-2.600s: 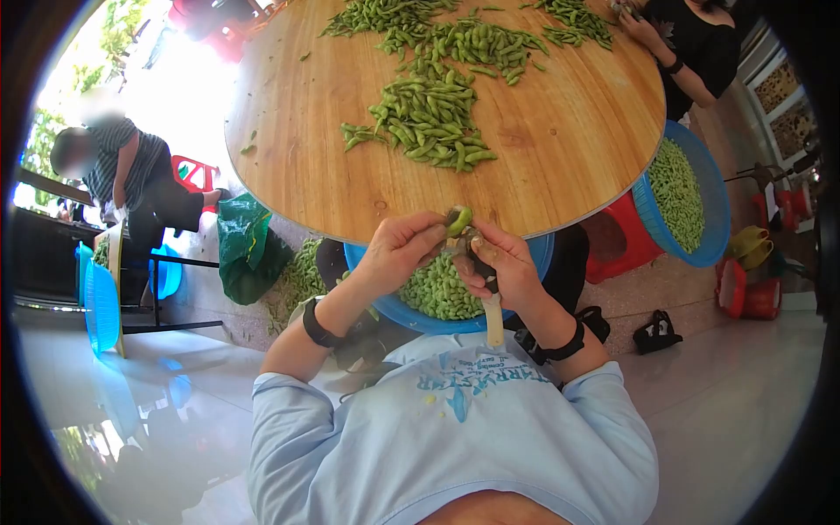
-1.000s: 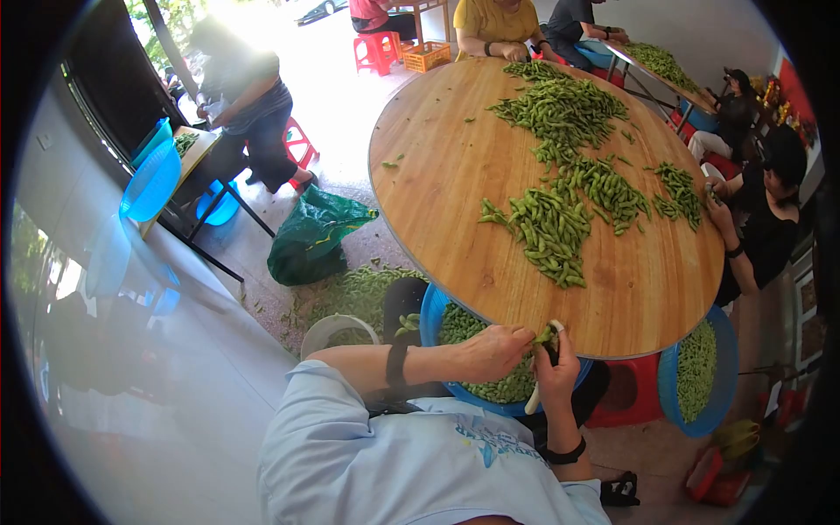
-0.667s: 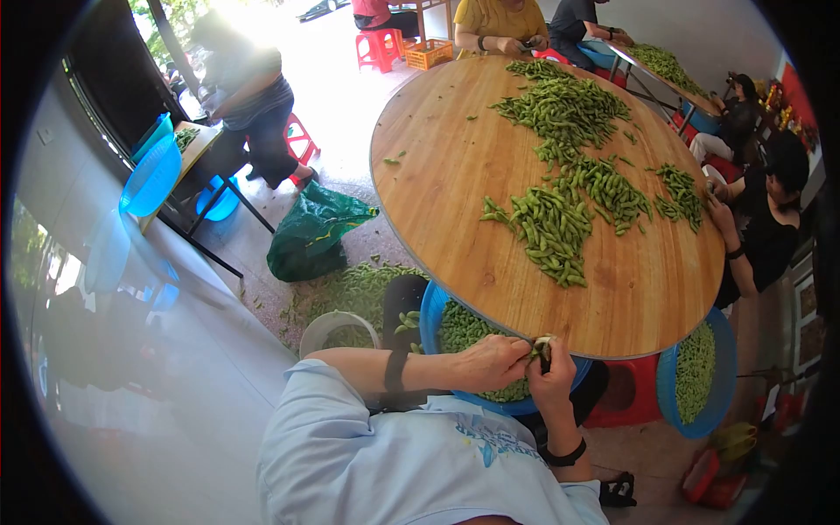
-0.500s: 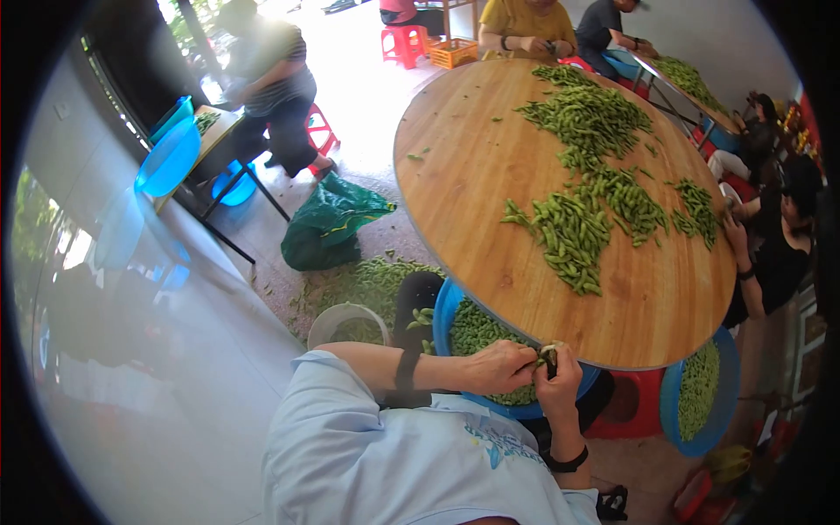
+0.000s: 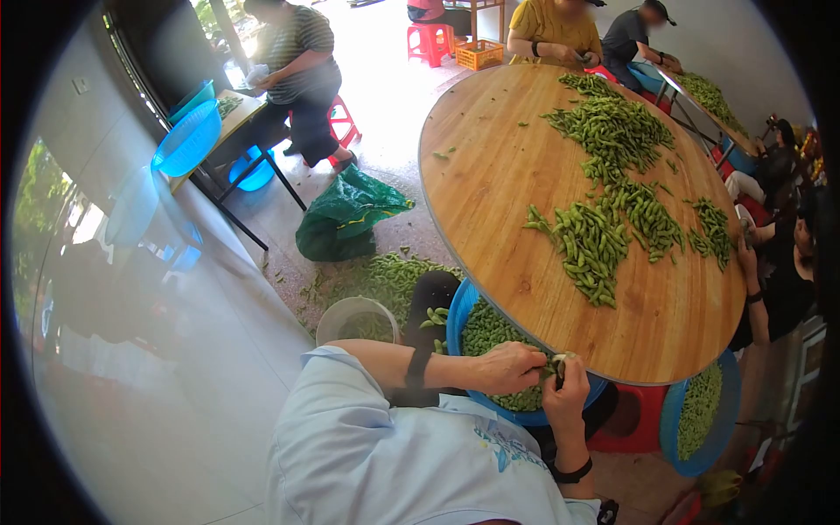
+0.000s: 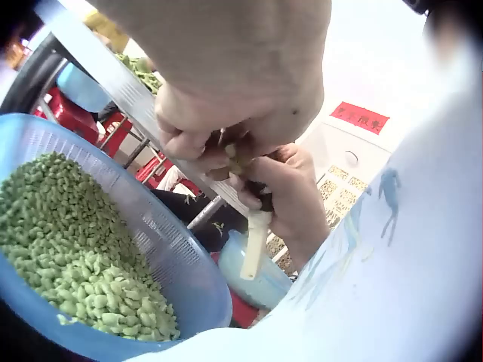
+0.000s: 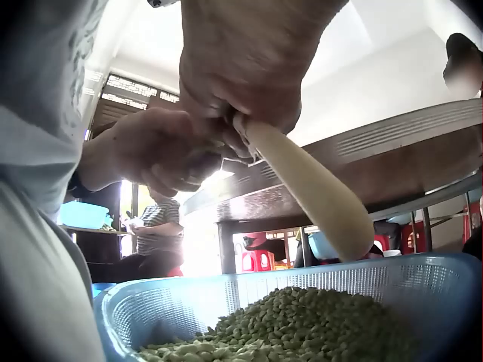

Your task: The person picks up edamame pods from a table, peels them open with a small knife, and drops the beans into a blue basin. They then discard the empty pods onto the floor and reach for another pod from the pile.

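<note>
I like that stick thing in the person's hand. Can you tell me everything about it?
The tool has a smooth, cream-coloured handle, rounded and thicker at its free end, pointing down over the blue basket of shelled beans. The right hand grips its upper part, so the working end is hidden between both hands. The left hand pinches a pod there.

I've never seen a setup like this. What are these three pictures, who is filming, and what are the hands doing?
There is no machine here: a person wears three cameras. The wide picture comes from the head, looking down; the other two come from each wrist. The left hand pinches a green pod, and the right hand grips a small tool with a pale handle. Both hands work above a blue basket full of shelled beans. In front is a round wooden table with heaps of pods, where other people sit too.
</note>
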Available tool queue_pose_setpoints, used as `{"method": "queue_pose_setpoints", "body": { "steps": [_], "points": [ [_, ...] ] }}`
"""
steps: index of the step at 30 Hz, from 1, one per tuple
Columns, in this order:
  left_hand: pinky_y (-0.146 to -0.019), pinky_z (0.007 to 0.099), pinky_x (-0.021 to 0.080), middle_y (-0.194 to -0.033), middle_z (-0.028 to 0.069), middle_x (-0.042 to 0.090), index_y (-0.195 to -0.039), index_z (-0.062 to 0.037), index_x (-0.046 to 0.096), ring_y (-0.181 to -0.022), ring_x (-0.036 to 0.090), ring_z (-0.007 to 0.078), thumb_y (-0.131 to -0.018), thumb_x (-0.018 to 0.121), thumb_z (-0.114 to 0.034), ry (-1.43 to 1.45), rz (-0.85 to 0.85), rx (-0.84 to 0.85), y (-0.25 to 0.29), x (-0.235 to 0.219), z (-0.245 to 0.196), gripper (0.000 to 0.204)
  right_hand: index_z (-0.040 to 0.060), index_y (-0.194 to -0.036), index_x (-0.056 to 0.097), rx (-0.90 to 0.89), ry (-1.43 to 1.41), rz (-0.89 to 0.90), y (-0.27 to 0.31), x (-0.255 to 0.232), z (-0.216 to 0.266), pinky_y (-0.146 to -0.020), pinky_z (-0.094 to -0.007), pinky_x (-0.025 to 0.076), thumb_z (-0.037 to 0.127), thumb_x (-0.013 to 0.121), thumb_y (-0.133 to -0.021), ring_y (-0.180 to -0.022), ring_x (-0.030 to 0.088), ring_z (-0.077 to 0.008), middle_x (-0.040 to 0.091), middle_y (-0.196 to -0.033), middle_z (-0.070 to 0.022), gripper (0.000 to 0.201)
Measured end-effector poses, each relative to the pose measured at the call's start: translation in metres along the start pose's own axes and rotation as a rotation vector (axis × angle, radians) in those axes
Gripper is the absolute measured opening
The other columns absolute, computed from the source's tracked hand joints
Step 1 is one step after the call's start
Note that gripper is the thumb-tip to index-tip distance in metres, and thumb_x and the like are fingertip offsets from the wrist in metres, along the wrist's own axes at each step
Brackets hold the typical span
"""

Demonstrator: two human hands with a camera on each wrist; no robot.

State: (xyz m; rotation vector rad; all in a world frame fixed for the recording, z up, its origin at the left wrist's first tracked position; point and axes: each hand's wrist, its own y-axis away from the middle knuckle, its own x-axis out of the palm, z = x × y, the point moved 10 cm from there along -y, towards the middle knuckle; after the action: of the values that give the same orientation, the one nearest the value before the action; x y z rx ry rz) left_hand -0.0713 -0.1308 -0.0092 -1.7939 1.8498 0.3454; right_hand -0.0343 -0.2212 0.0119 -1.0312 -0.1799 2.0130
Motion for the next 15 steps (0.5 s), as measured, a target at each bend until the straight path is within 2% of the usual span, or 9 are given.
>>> {"method": "queue_pose_setpoints", "body": {
  "steps": [1, 3, 7, 9, 11, 15],
  "points": [
    [-0.062, 0.0467, 0.045, -0.075, 0.0197, 0.055, -0.079, 0.0035, 0.053, -0.071, 0.057, 0.0402, -0.078, 0.054, -0.011, -0.003, -0.004, -0.003, -0.001, 0.002, 0.003, 0.014, -0.0039, -0.093, 0.051, -0.052, 0.032, -0.055, 0.000, -0.003, 0.005, -0.065, -0.0394, 0.046, -0.009, 0.055, -0.067, -0.074, 0.054, -0.0373, 0.051, -0.088, -0.0195, 0.027],
    [-0.067, 0.0480, 0.044, -0.078, 0.0216, 0.055, -0.080, 0.0045, 0.054, -0.077, 0.057, 0.0407, -0.078, 0.053, -0.011, -0.016, 0.008, -0.108, -0.003, 0.009, 0.021, 0.016, -0.0039, -0.093, 0.051, -0.069, 0.047, -0.038, 0.001, 0.002, 0.010, -0.064, -0.0401, 0.046, -0.009, 0.055, -0.066, -0.074, 0.053, -0.0381, 0.050, -0.087, -0.0200, 0.027],
    [-0.069, 0.0481, 0.044, -0.078, 0.0228, 0.054, -0.080, 0.0051, 0.055, -0.079, 0.056, 0.0414, -0.077, 0.052, -0.009, 0.107, -0.025, -0.146, -0.007, 0.017, 0.035, 0.014, -0.0033, -0.093, 0.050, -0.134, 0.058, -0.022, 0.002, 0.004, 0.025, -0.061, -0.0417, 0.046, -0.009, 0.055, -0.065, -0.072, 0.053, -0.0395, 0.048, -0.087, -0.0207, 0.029],
    [-0.072, 0.0476, 0.044, -0.081, 0.0241, 0.055, -0.081, 0.0055, 0.055, -0.083, 0.056, 0.0412, -0.076, 0.052, -0.007, 0.171, 0.000, -0.203, -0.007, 0.026, 0.044, 0.014, -0.0033, -0.093, 0.050, -0.079, 0.070, 0.024, 0.006, 0.007, 0.019, -0.062, -0.0425, 0.047, -0.009, 0.055, -0.065, -0.073, 0.054, -0.0400, 0.049, -0.088, -0.0211, 0.030],
    [-0.072, 0.0471, 0.045, -0.082, 0.0244, 0.057, -0.080, 0.0053, 0.056, -0.083, 0.057, 0.0415, -0.075, 0.053, -0.006, 0.180, -0.027, -0.190, -0.009, 0.032, 0.047, 0.013, -0.0033, -0.094, 0.050, -0.023, 0.081, 0.069, 0.008, 0.009, 0.011, -0.063, -0.0434, 0.049, -0.009, 0.056, -0.064, -0.075, 0.055, -0.0406, 0.050, -0.090, -0.0215, 0.030],
    [-0.069, 0.0455, 0.047, -0.081, 0.0244, 0.060, -0.077, 0.0036, 0.058, -0.082, 0.058, 0.0421, -0.069, 0.055, -0.001, 0.119, -0.110, -0.125, -0.011, 0.030, 0.041, 0.010, -0.0016, -0.095, 0.051, -0.018, 0.096, 0.027, 0.009, 0.006, 0.004, -0.061, -0.0440, 0.048, -0.007, 0.056, -0.066, -0.074, 0.055, -0.0407, 0.050, -0.088, -0.0207, 0.030]
  ]
}}
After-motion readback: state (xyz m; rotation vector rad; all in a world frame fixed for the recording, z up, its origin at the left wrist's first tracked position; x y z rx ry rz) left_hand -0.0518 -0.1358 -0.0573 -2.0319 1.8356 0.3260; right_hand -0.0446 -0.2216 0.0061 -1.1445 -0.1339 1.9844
